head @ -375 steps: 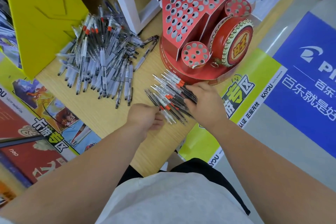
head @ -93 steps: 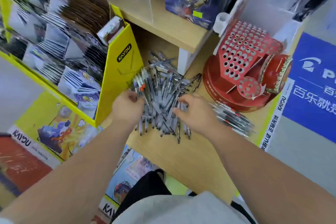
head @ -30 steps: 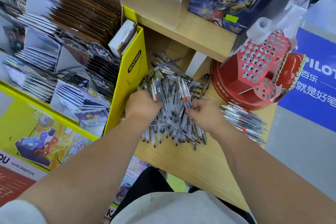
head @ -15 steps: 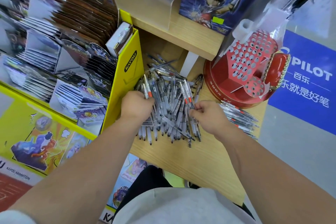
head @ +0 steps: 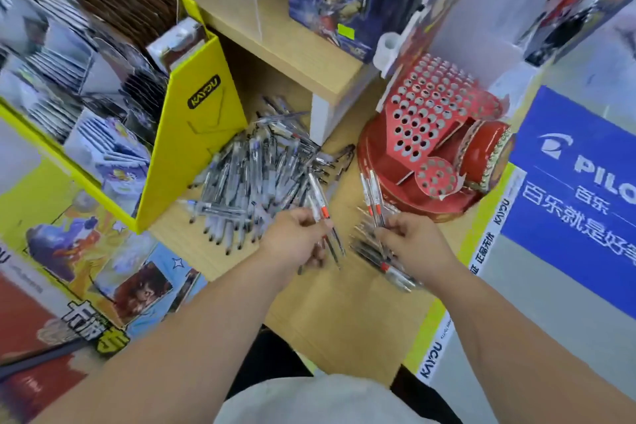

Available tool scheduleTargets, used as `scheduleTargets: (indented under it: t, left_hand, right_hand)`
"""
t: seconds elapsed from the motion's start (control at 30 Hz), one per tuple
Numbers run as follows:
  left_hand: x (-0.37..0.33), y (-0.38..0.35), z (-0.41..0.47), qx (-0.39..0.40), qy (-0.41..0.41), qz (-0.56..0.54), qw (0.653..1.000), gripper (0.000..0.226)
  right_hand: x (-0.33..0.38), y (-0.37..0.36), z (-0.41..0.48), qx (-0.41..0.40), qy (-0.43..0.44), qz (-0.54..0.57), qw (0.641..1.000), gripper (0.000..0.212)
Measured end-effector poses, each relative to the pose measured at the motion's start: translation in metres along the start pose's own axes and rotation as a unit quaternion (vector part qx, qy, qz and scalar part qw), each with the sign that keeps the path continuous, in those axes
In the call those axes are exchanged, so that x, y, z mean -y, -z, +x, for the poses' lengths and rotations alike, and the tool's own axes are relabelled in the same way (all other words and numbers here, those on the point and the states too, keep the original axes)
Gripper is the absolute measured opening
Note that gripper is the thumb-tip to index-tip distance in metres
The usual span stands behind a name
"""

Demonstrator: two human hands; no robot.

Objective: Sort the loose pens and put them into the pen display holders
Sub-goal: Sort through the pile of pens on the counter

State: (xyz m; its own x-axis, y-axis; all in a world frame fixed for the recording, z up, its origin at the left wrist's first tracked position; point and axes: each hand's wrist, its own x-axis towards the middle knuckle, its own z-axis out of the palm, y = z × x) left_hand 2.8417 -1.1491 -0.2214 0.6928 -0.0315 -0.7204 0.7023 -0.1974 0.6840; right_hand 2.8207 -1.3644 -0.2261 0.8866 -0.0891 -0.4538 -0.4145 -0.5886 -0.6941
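Note:
A big heap of loose clear pens (head: 254, 175) lies on the wooden shelf (head: 344, 313) beside the yellow stand. My left hand (head: 292, 241) grips a few red-banded pens (head: 321, 206) just right of the heap. My right hand (head: 413, 241) holds a few more red-banded pens (head: 371, 196), their tops pointing at the holder. Under that hand lies a small sorted group of pens (head: 385, 262). The red pen display holder (head: 437, 141), full of empty holes, stands at the back right.
A yellow card display stand (head: 192, 134) walls off the left. An upper wooden shelf (head: 296, 58) with boxes overhangs the heap, held by a white post (head: 321, 120). The shelf's front edge with a yellow label strip (head: 444, 330) drops to a floor with a blue sign (head: 578, 196).
Both hands have lifted red-banded pens out of the heap and moved right and toward me; my right hand is now over the small sorted group by the holder.

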Motion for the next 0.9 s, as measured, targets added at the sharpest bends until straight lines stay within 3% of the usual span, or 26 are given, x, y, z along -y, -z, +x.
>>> scheduleTargets:
  t: [0.17, 0.23, 0.33, 0.47, 0.63, 0.7, 0.8, 0.9]
  left_hand:
    - [0.017, -0.047, -0.022, -0.031, 0.042, -0.070, 0.996, 0.020]
    - [0.022, -0.066, -0.029, -0.061, 0.063, -0.105, 0.991, 0.029]
    - [0.030, -0.090, -0.035, -0.092, 0.074, -0.131, 0.984, 0.020]
    - [0.037, -0.117, -0.032, -0.120, 0.083, -0.136, 0.980, 0.030]
    - [0.033, -0.145, -0.019, -0.150, 0.074, -0.150, 0.974, 0.034]
    - [0.028, -0.152, -0.016, -0.168, 0.073, -0.163, 0.970, 0.012]
    - [0.026, -0.159, -0.013, -0.185, 0.087, -0.159, 0.966, 0.036]
    - [0.026, -0.162, -0.010, -0.186, 0.091, -0.162, 0.965, 0.020]
  right_hand:
    - [-0.042, 0.036, -0.005, 0.030, 0.045, -0.073, 0.996, 0.035]
    - [-0.058, 0.049, -0.008, 0.032, 0.047, -0.107, 0.993, 0.031]
    - [-0.075, 0.062, -0.012, 0.036, 0.039, -0.164, 0.985, 0.020]
    - [-0.074, 0.063, -0.005, 0.044, 0.067, -0.244, 0.966, 0.025]
    - [-0.068, 0.053, 0.009, 0.048, 0.115, -0.279, 0.952, 0.013]
    - [-0.066, 0.048, 0.012, 0.047, 0.124, -0.294, 0.947, 0.013]
    - [-0.066, 0.046, 0.016, 0.038, 0.144, -0.301, 0.942, 0.017]
    - [-0.067, 0.048, 0.016, 0.018, 0.173, -0.284, 0.943, 0.022]
